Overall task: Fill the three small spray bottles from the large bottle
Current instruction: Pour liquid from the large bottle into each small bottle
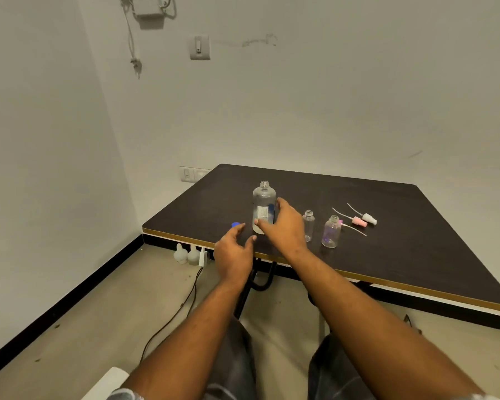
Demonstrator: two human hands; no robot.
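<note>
The large clear bottle (263, 201) stands upright and uncapped on the dark table (401, 249). My right hand (283, 226) curls round its lower half. My left hand (235, 249) hovers relaxed just left of it, holding nothing, fingertips close to the blue cap (235, 224) lying on the table. Two small clear bottles stand open to the right, one (308, 225) beside my right hand and one (331, 231) further right. A pink spray head (358, 221) and a white spray head (369, 218) lie behind them with their tubes. A third small bottle is not visible.
The table's near edge (358, 277) runs diagonally in front of my knees. Under its left end on the floor sit two pale bottles (186, 254) and a white plug with a dark cable (171, 319). Walls close in on the left and behind.
</note>
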